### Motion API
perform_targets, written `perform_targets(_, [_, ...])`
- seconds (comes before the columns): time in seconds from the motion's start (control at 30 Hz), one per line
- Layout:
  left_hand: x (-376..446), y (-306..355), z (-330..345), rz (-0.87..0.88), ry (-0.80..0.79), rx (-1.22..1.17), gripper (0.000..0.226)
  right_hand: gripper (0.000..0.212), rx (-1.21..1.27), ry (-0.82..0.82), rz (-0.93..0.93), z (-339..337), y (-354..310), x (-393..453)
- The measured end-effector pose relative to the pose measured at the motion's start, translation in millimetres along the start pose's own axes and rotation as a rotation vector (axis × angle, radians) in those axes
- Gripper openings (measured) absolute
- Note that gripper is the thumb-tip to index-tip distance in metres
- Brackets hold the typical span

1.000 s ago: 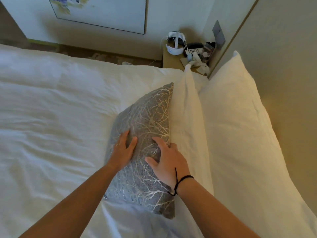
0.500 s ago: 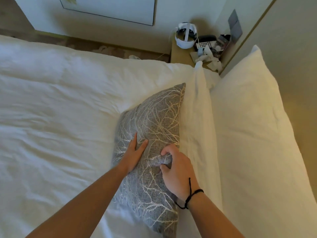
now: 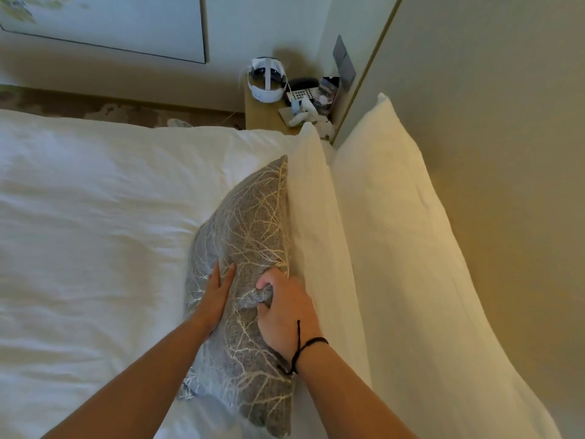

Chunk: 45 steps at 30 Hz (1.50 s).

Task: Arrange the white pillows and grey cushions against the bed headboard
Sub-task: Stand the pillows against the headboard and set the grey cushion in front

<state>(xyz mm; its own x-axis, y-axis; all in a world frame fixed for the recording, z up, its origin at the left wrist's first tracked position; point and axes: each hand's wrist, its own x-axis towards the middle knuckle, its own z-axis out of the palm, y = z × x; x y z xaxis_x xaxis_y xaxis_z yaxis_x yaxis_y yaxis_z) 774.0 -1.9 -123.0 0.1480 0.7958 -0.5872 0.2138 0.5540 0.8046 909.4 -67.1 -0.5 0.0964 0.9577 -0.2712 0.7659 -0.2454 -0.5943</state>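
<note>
A grey cushion with a pale branch pattern stands on edge on the white bed, leaning against a white pillow. Behind that stands a second, larger white pillow, resting against the beige headboard on the right. My right hand pinches a fold of the cushion's fabric near its top edge. My left hand lies flat against the cushion's front face, fingers straight and together.
A wooden bedside table at the bed's far corner holds a white headset, a remote and small clutter. A framed picture hangs on the far wall. Patterned carpet runs beyond the bed.
My right hand went from lying flat on the cushion to pinching a fold of its fabric. The left hand turned more edge-on against the front face. The cushion stands a little more upright.
</note>
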Motion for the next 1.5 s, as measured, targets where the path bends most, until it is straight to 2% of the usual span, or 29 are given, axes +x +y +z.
perform_targets(0.07, [-7.1, 1.5, 1.3, 0.005, 0.038, 0.030, 0.102, 0.030, -0.007, 0.017, -0.004, -2.7, 2.8, -2.6])
perform_targets(0.17, [-29.5, 4.0, 10.0, 0.113, 0.129, 0.147, 0.092, 0.028, -0.018, 0.029, 0.001, -12.5, 12.1, -11.9])
perform_targets(0.27, [-67.2, 8.7, 26.2, 0.242, 0.145, 0.259, 0.089, 0.041, 0.007, 0.031, -0.018, -21.3, 17.0, -28.4])
perform_targets(0.43, [-124.0, 15.4, 52.7, 0.404, 0.184, 0.507, 0.092, 0.056, -0.017, 0.249, -0.004, -32.5, 41.5, -93.1])
perform_targets(0.53, [-145.9, 8.7, 62.9, 0.446, 0.195, 0.620, 0.102, 0.072, -0.117, 0.252, 0.161, -29.0, 70.6, -146.9])
perform_targets(0.6, [-156.9, 2.7, 68.0, 0.436, 0.198, 0.670, 0.110, 0.082, -0.220, 0.136, 0.331, -21.7, 85.2, -180.8])
perform_targets(0.67, [-165.4, -1.2, 72.4, 0.414, 0.188, 0.685, 0.115, 0.089, -0.217, 0.021, 0.457, -15.2, 92.1, -208.1])
perform_targets(0.73, [-171.9, -1.6, 76.6, 0.394, 0.176, 0.696, 0.118, 0.084, -0.145, -0.035, 0.518, -13.1, 93.9, -227.1])
perform_targets(0.87, [-178.1, 3.8, 77.9, 0.361, 0.144, 0.715, 0.119, 0.029, -0.304, -0.121, 0.505, -19.9, 94.2, -245.7])
perform_targets(0.9, [-178.2, 5.1, 77.0, 0.354, 0.133, 0.716, 0.118, 0.026, -0.335, -0.121, 0.502, -22.7, 94.6, -249.7])
perform_targets(1.07, [-178.0, 7.9, 72.4, 0.332, 0.097, 0.752, 0.115, 0.038, -0.370, -0.059, 0.473, -32.4, 108.3, -273.5])
perform_targets(1.5, [-183.4, -2.3, 73.6, 0.360, 0.105, 0.799, 0.114, 0.038, -0.216, -0.020, 0.425, -40.5, 132.3, -296.6])
